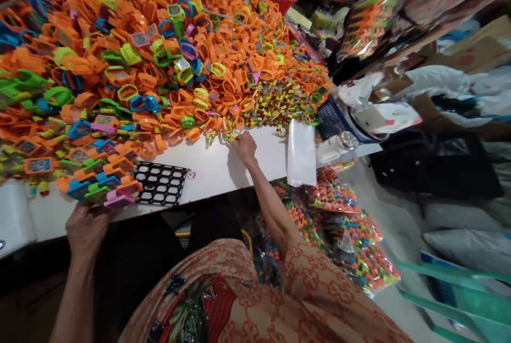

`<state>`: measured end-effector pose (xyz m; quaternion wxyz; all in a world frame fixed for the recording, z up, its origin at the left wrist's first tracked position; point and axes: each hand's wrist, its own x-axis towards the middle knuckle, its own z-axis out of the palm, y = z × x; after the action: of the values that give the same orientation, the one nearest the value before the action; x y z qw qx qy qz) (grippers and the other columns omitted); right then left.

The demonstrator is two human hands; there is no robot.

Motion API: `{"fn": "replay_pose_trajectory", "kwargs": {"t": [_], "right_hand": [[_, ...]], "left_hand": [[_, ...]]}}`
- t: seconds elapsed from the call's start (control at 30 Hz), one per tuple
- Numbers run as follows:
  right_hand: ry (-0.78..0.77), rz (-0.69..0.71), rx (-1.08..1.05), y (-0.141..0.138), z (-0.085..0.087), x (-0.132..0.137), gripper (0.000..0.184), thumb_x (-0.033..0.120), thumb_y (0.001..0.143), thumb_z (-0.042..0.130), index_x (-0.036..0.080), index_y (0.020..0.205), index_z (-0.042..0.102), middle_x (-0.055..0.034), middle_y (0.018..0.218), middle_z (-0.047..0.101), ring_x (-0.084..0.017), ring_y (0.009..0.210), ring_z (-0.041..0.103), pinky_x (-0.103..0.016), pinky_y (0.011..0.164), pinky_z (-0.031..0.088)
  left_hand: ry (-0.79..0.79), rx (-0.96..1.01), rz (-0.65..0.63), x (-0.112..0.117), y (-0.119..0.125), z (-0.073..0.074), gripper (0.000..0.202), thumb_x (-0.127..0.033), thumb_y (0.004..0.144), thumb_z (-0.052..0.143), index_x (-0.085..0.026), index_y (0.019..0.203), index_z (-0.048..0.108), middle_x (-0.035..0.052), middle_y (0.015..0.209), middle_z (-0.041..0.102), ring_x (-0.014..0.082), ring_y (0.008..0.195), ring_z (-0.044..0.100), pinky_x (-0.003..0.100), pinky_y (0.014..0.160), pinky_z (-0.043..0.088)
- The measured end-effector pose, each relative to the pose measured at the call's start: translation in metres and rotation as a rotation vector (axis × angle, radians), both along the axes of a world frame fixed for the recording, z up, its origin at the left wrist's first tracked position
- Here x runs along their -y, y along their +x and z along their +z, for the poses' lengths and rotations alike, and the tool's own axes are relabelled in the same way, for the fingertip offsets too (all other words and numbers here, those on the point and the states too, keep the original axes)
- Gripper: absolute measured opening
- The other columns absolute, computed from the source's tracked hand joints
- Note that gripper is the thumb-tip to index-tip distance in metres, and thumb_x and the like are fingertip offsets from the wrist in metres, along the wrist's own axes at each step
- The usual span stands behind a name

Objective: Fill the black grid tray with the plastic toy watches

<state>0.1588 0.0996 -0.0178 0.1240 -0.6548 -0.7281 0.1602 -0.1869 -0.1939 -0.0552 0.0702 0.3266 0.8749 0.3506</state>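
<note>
My left hand (pixel 85 228) grips the near edge of a black grid tray (pixel 162 183) loaded with colourful toy watches (pixel 99 181): orange, blue, green and pink. My right hand (pixel 244 146) reaches across the white table (pixel 215 165) and pinches at small yellow and multicoloured pieces (pixel 275 101) at the edge of a huge heap of orange toy watches (pixel 159 40). What the fingers hold is too small to make out. A stack of clear plastic bags (pixel 301 151) lies just right of that hand.
Filled bags of toy watches (pixel 351 226) lie on the floor below the table's right end. A blue basket (pixel 329 119) and a tape dispenser (pixel 339 146) sit at the table's right. Cardboard boxes, more bags and a green plastic chair (pixel 459 295) crowd the right side.
</note>
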Motion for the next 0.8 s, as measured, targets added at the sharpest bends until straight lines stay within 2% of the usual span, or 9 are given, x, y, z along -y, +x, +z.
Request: {"fn": "replay_pose_trajectory", "kwargs": {"t": [0.1,0.17,0.27,0.33,0.4,0.5,0.6,0.7,0.8], "right_hand": [[-0.077,0.036,-0.304,0.009,0.003,0.006,0.017,0.022,0.086,0.064,0.018,0.070,0.067,-0.0098,0.086,0.066,-0.024,0.085,0.063,-0.034,0.075,0.049],[-0.228,0.119,-0.576,0.000,0.000,0.019,0.007,0.025,0.079,0.070,0.019,0.076,0.069,-0.0046,0.077,0.064,-0.020,0.077,0.060,-0.033,0.069,0.047],[-0.521,0.285,-0.833,-0.039,-0.009,0.051,0.017,0.026,0.067,0.075,0.018,0.080,0.067,0.0004,0.071,0.063,-0.014,0.066,0.055,-0.028,0.062,0.045],[-0.691,0.402,-0.861,-0.073,-0.014,0.077,0.015,0.025,0.062,0.073,0.018,0.072,0.063,0.0027,0.063,0.061,-0.012,0.059,0.053,-0.026,0.058,0.043],[-0.768,0.482,-0.827,-0.106,-0.018,0.099,0.012,0.023,0.061,0.070,0.018,0.065,0.060,0.0038,0.057,0.058,-0.012,0.056,0.053,-0.025,0.056,0.041],[-0.754,0.536,-0.805,-0.147,-0.022,0.116,0.009,0.023,0.062,0.068,0.017,0.063,0.061,0.0034,0.059,0.060,-0.012,0.060,0.055,-0.023,0.057,0.041],[-0.713,0.584,-0.851,-0.177,-0.028,0.115,0.012,0.022,0.061,0.070,0.016,0.067,0.062,0.0037,0.066,0.061,-0.013,0.066,0.056,-0.022,0.061,0.043],[-0.585,0.688,-0.802,-0.194,-0.036,0.105,0.013,0.020,0.061,0.070,0.016,0.066,0.060,0.0044,0.067,0.058,-0.013,0.070,0.054,-0.022,0.063,0.042],[-0.461,0.820,-0.690,-0.200,-0.033,0.102,0.007,0.021,0.067,0.068,0.016,0.068,0.063,0.0031,0.067,0.061,-0.014,0.071,0.056,-0.022,0.065,0.045]], "left_hand": [[0.092,-0.087,0.053,0.017,0.015,0.021,0.043,-0.051,0.082,0.055,-0.036,0.120,0.069,0.0040,0.121,0.073,0.0300,0.103,0.072,0.046,0.094,0.057],[0.183,-0.234,0.087,0.023,0.027,0.035,0.056,-0.054,0.091,0.049,-0.029,0.140,0.063,0.0113,0.136,0.068,0.0307,0.124,0.065,0.047,0.106,0.052],[0.275,-0.456,-0.069,0.014,0.041,0.049,0.065,-0.059,0.092,0.050,-0.018,0.141,0.063,0.0185,0.144,0.063,0.0340,0.144,0.052,0.054,0.120,0.037],[0.229,-0.483,-0.276,0.001,0.045,0.054,0.055,-0.057,0.092,0.057,-0.021,0.132,0.068,0.0165,0.147,0.062,0.0350,0.147,0.048,0.057,0.124,0.028],[0.171,-0.461,-0.421,-0.012,0.046,0.055,0.044,-0.054,0.093,0.061,-0.026,0.126,0.070,0.0131,0.147,0.063,0.0344,0.148,0.048,0.058,0.125,0.023],[0.166,-0.453,-0.485,-0.024,0.045,0.051,0.035,-0.052,0.096,0.061,-0.025,0.117,0.069,0.0125,0.144,0.066,0.0326,0.147,0.050,0.056,0.125,0.024],[0.195,-0.482,-0.467,-0.026,0.042,0.043,0.031,-0.051,0.099,0.057,-0.022,0.108,0.066,0.0152,0.142,0.068,0.0316,0.145,0.052,0.054,0.124,0.025],[0.245,-0.545,-0.481,-0.027,0.040,0.037,0.026,-0.046,0.100,0.058,-0.021,0.106,0.063,0.0162,0.141,0.068,0.0308,0.144,0.054,0.052,0.124,0.027],[0.312,-0.613,-0.521,-0.028,0.041,0.043,0.023,-0.038,0.098,0.063,-0.022,0.116,0.063,0.0150,0.145,0.066,0.0310,0.144,0.055,0.053,0.123,0.029]]}}
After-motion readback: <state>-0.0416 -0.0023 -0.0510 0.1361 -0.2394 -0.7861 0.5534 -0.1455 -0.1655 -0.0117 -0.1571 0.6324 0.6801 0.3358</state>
